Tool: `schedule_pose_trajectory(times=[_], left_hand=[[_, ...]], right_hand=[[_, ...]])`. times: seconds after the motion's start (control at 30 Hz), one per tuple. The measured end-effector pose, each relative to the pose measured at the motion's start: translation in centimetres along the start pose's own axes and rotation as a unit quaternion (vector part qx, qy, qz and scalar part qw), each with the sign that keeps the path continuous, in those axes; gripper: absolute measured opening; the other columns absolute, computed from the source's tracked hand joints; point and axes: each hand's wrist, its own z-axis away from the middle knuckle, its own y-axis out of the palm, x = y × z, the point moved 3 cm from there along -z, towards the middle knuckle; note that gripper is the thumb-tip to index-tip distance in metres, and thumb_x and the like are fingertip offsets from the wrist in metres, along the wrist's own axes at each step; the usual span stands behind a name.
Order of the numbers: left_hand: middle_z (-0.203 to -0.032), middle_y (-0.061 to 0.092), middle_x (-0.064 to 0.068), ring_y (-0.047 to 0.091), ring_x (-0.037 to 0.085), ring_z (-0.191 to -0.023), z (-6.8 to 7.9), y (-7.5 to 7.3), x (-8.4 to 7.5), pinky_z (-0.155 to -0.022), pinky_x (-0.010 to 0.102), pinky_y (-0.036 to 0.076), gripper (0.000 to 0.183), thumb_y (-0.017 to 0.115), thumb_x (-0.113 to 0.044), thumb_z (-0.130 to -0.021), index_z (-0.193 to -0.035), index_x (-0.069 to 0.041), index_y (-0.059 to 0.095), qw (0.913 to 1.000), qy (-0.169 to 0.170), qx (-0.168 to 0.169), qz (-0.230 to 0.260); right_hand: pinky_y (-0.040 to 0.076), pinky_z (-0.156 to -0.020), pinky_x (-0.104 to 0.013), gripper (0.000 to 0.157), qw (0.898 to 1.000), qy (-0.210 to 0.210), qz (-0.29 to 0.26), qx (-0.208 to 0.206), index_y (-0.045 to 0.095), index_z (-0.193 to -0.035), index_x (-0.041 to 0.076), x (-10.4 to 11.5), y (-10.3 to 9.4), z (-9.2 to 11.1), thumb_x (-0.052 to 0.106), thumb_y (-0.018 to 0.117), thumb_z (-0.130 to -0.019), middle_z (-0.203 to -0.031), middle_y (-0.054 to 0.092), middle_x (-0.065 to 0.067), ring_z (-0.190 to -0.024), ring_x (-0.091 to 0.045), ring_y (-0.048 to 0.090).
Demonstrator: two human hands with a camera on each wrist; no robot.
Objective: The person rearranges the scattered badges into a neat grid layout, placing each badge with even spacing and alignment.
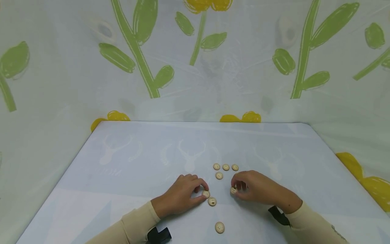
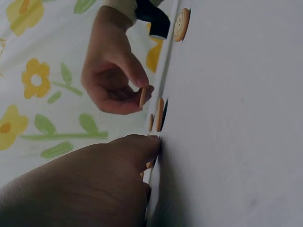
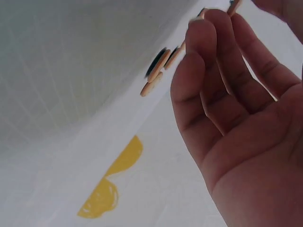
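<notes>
My left hand (image 1: 182, 195) rests low at the table, thumb and forefinger pinching a round wooden button (image 1: 206, 194). Just beside that one lies another button (image 1: 212, 201) with a dark mark on its face. To the right, my right hand (image 1: 259, 189) pinches a wooden button (image 1: 233, 190) between thumb and forefinger. In the left wrist view this pinched button (image 2: 143, 97) stands on edge, raised off the tabletop. The right wrist view shows the right palm (image 3: 255, 146) with curved fingers; its button is mostly hidden there.
Three buttons (image 1: 225, 167) form a row farther back, with a single button (image 1: 219, 175) just in front of its left end. Closer to me lies another button (image 1: 219, 227). The pale table (image 1: 137, 149) ends at a wall cloth (image 1: 189, 91) printed with flowers.
</notes>
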Motion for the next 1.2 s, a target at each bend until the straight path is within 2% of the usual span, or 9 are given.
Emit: schedule_pose_trajectory(times=[0.37, 0.83, 1.2], left_hand=[[-0.079, 0.047, -0.017, 0.043, 0.001, -0.077, -0.1, 0.0, 0.3, -0.073, 0.024, 0.031, 0.017, 0.072, -0.038, -0.091, -0.106, -0.032, 0.067, 1.0000, 0.001, 0.001, -0.002], [-0.080, 0.047, -0.018, 0.042, 0.001, -0.076, -0.2, 0.1, 0.3, -0.072, 0.024, 0.032, 0.018, 0.072, -0.040, -0.091, -0.107, -0.032, 0.067, 0.9999, 0.007, -0.003, -0.008], [-0.080, 0.047, -0.017, 0.042, 0.001, -0.076, -0.1, 0.1, 0.3, -0.073, 0.024, 0.032, 0.018, 0.072, -0.039, -0.091, -0.107, -0.032, 0.067, 1.0000, 0.005, 0.001, -0.006]], right_hand=[[0.049, -0.069, -0.022, 0.015, 0.996, 0.054, 0.063, -0.025, 0.068, -0.091, 0.026, 0.2, -0.7, -1.1, 0.024, 0.080, -0.083, -0.080, 0.059, 0.019, -0.075, -0.002, 0.054], [0.043, -0.061, -0.021, 0.012, 0.993, 0.050, 0.095, -0.055, 0.068, -0.093, 0.019, -0.1, -0.4, -2.2, 0.022, 0.077, -0.086, -0.074, 0.055, 0.013, -0.068, -0.003, 0.048], [0.038, -0.054, -0.022, 0.013, 0.991, 0.083, 0.089, -0.047, 0.069, -0.095, 0.018, -0.5, -0.2, -3.0, 0.024, 0.078, -0.087, -0.066, 0.050, 0.011, -0.060, -0.004, 0.045]])
